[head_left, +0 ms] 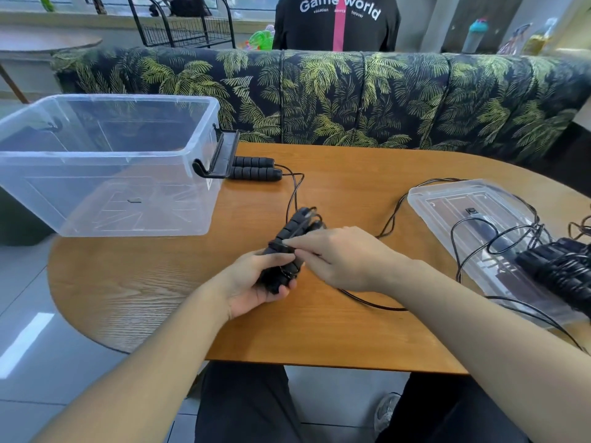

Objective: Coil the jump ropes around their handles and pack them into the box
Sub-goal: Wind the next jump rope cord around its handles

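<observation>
While the left hand [256,282] clamps a pair of black foam handles [287,244] together just in front of the clear box [105,167], the right hand [339,257] pinches the thin black cord [367,302] against them, fingertips closed on the strand near the middle of the grips. A few turns already sit around the handles, and the slack runs off to the right of the box, looping over the wooden table [319,330] under the right forearm. So the step in hand looks like the coiling of this rope, not the packing.

The box itself appears empty (its black latch [220,158] hangs open on the side nearest the hands). Touching that latch side lie 2 more handles [256,167], uncoiled, their cord trailing toward the hands. Well to the right of the box, the lid [479,219] lies flat with loose cord over it and a coiled bundle [563,270] on its near end.

The next move, as I judge it, calls for drawing the slack taut and carrying it around the grips again, the left hand holding firm so the earlier turns do not slip; only then does the bundle go left into the box.
</observation>
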Available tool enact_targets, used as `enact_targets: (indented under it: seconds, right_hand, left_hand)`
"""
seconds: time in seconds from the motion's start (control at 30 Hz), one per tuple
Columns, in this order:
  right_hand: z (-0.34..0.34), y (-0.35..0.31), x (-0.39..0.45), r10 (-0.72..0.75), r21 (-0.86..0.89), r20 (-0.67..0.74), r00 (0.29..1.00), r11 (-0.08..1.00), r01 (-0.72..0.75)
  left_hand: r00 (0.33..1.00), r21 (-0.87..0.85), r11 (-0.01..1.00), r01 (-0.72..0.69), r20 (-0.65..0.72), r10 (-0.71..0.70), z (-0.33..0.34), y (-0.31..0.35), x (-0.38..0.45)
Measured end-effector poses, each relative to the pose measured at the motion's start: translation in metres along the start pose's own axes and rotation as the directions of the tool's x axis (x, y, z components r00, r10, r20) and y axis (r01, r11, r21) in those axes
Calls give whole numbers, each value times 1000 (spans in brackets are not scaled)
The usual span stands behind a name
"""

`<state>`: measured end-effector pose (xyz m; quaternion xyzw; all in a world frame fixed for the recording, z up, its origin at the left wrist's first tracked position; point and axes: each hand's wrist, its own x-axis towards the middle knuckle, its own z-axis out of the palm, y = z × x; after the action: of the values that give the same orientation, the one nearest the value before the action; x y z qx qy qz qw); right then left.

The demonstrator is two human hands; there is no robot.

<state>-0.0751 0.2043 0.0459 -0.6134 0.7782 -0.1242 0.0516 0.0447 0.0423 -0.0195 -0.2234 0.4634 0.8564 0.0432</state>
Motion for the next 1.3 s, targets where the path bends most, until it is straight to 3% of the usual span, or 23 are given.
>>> enact_targets:
  seconds: [0.23,0.5,0.77,0.97,1.03,1.17,1.3]
  right_hand:
    - [19,6,-16,101,322,-18,995,943,-90]
    - [45,18,-23,203,444,-22,979,879,-172]
    - [53,20,-19,220,412,-152,964,900,-141]
    - [63,25,-11,50,231,-257,965,973,11]
    - [63,37,-12,-2,154,-233,972,987,39]
    - [56,67,-11,53,115,-111,992,993,-40]
    - [34,78,-2,136,148,-37,990,981,-129]
  left_hand:
    - [990,-20,990,-139,-22,138,-4,-10,1]
    - [971,-161,964,-213,76,227,-9,-13,-6]
    - [950,-178,956,-232,171,262,-13,-16,-11]
    - [949,-249,938,-243,139,282,-18,-15,-11]
    - [940,-264,934,-241,177,293,-23,-14,-13]
    - [924,-252,949,-190,282,260,-28,-10,-15]
    - [944,-96,988,-121,298,145,-24,-11,-17]
